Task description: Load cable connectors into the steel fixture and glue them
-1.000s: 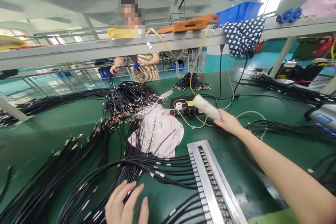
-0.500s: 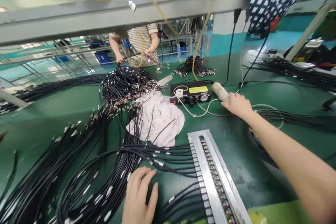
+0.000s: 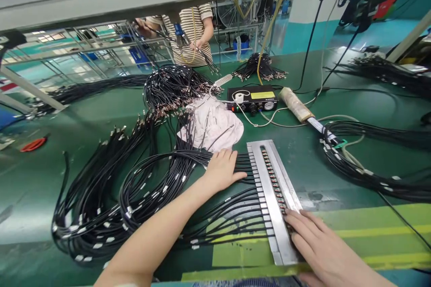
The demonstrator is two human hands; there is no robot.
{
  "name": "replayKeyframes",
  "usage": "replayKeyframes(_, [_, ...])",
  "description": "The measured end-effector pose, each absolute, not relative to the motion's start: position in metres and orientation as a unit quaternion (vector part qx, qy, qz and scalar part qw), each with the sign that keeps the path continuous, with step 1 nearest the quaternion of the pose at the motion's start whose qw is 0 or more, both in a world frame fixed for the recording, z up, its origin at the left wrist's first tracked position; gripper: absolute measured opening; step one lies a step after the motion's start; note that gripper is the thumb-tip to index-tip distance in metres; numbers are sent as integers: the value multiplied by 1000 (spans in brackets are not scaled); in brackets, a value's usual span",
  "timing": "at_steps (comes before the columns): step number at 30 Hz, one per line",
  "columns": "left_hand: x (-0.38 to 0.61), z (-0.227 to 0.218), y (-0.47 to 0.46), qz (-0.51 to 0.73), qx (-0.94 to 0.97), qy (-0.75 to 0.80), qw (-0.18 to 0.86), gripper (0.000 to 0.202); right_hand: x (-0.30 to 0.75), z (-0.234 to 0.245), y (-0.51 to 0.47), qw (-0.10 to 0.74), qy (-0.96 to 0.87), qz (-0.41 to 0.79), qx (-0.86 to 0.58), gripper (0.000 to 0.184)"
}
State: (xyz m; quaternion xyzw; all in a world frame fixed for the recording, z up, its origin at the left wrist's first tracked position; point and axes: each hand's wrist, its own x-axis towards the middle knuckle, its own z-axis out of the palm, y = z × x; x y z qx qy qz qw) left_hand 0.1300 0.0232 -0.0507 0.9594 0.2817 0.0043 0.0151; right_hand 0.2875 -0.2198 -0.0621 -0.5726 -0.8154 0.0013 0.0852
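Left grip [image 3: 222, 170] is released: palm flat, fingers extended, resting on the ends of the black sleeved cables [image 3: 161, 184] just beside the long silver slotted metal bar [image 3: 269, 175]. Right grip [image 3: 316, 244] is released too, with its fingers laid flat on the near end of the bar. Both items lie on the green desk [image 3: 40, 175]. The cables loop to the left and their ends run into the bar's slots. Beyond the bar lies a crumpled pink cloth [image 3: 215, 125]. Behind it are a small black control box [image 3: 252, 98] and a tape-wrapped cylindrical tool [image 3: 295, 104].

Thin black cables [image 3: 182, 157] lie flat, fanned side by side into the long, slotted metal fixture [image 3: 269, 193].
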Motion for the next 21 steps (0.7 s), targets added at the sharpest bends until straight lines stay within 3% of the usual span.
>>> replayKeyframes(3, [145,-57,32,-8,951,309,12,56,284,-67,-225,125,-797,-22,-591,16])
replayKeyframes(5, [149,-60,34,-6,952,306,13,54,286,-51,-228,140,-805,-25,-576,10])
replayKeyframes(8, [150,-61,32,-7,958,286,23,55,300,0,-218,157,-816,-52,-554,21])
replayKeyframes(11, [156,-63,28,-3,966,255,32,55,328,63,-171,248,-748,-127,-603,11])
replayKeyframes(15, [164,-65,26,6,973,229,39,58,375,116,-55,308,-576,-121,-747,33])
replayKeyframes(18, [163,-68,27,19,973,224,49,61,407,108,32,296,-542,-52,-785,39])
replayKeyframes(21, [161,-74,27,45,967,239,79,62,430,71,90,267,-512,-20,-816,33])
